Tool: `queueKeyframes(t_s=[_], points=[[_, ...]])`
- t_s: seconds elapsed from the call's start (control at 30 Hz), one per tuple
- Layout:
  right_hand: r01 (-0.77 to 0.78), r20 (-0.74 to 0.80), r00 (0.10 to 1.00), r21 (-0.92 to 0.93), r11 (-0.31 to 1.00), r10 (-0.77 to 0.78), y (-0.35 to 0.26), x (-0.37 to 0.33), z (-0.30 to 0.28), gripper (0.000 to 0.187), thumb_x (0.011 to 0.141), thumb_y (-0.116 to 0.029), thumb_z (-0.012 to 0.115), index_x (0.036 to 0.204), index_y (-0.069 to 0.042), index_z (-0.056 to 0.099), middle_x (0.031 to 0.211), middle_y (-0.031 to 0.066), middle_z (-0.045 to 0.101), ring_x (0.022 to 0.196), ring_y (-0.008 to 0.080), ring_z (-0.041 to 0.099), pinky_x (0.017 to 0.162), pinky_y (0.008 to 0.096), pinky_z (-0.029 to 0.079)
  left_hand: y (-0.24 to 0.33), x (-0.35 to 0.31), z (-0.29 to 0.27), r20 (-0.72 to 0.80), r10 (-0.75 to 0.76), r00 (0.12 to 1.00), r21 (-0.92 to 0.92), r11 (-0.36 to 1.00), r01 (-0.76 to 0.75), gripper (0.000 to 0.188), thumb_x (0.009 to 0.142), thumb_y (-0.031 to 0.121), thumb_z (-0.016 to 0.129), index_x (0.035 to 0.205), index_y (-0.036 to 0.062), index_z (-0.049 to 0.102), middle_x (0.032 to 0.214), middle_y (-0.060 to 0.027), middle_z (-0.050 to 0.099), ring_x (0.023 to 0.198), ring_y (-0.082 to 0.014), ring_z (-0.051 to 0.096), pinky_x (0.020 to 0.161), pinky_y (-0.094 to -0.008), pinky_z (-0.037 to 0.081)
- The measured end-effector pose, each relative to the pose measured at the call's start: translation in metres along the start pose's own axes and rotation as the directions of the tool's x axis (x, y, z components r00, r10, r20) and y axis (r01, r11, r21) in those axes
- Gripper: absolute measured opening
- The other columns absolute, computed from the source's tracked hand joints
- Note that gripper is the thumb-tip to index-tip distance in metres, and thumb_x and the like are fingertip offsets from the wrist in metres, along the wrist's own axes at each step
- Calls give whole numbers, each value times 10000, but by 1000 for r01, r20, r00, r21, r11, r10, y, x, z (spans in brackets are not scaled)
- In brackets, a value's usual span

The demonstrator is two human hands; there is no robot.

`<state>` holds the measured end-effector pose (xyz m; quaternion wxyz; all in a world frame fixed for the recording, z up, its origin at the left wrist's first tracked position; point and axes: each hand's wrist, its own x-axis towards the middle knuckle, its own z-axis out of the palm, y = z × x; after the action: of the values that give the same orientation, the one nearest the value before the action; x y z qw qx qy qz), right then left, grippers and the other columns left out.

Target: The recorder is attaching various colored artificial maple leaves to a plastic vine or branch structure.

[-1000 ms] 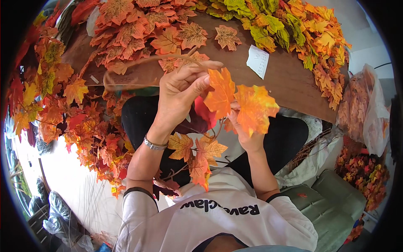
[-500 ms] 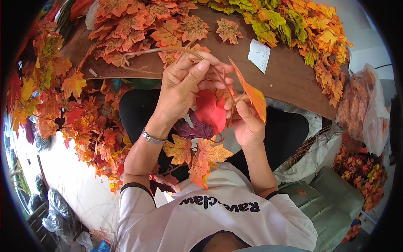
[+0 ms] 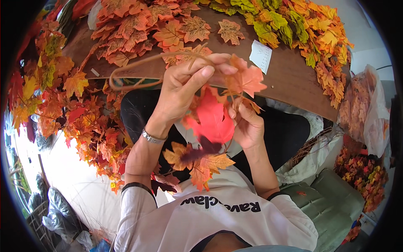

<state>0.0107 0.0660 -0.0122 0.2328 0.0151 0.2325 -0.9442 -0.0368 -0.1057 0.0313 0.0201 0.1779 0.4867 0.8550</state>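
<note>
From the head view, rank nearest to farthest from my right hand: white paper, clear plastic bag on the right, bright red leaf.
1. Bright red leaf: just left of your right hand.
2. White paper: on the brown table, higher in view.
3. Clear plastic bag: far right, beside the table.

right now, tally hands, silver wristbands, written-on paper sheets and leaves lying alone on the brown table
Hands: 2 (left hand, right hand)
Silver wristband: 1
Written-on paper sheet: 1
Leaf alone on brown table: 1
Total: 5
</note>
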Motion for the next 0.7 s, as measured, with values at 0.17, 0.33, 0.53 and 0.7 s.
queueKeyframes(t_s=[0.17,0.33,0.53,0.7], points=[[-57,-100,994,-92,994,48,2,-5,1,153,821,-119,575,926,-20,523,785,59,550,701,135,548,645,238,455,7,-6,-2,57,-16,998,50,999,14,171,848,126,533,801,-20,608,868,-163,613,757,-225,597,691,-331,483],[-85,-53,996,-332,939,72,-3,-14,-9,299,772,-106,616,1029,10,514,891,63,572,813,153,575,738,281,466,5,-7,-5,238,-162,958,-113,975,193,152,817,65,572,887,-67,604,822,-142,618,664,-169,598,593,-238,508],[347,67,900,-711,612,-431,-60,-24,8,578,657,-216,702,1136,27,488,1098,110,541,1029,198,503,871,329,398,5,-6,13,206,-439,875,117,898,423,90,791,-22,547,863,-63,585,799,-137,611,666,-136,602,594,-238,501],[594,593,795,-804,-39,-129,-82,-43,26,211,669,-100,682,835,18,627,736,83,609,810,225,560,748,360,424,-16,-15,26,324,-649,689,326,760,563,113,735,-46,606,848,-48,599,778,-91,637,658,-85,606,542,-193,468]])
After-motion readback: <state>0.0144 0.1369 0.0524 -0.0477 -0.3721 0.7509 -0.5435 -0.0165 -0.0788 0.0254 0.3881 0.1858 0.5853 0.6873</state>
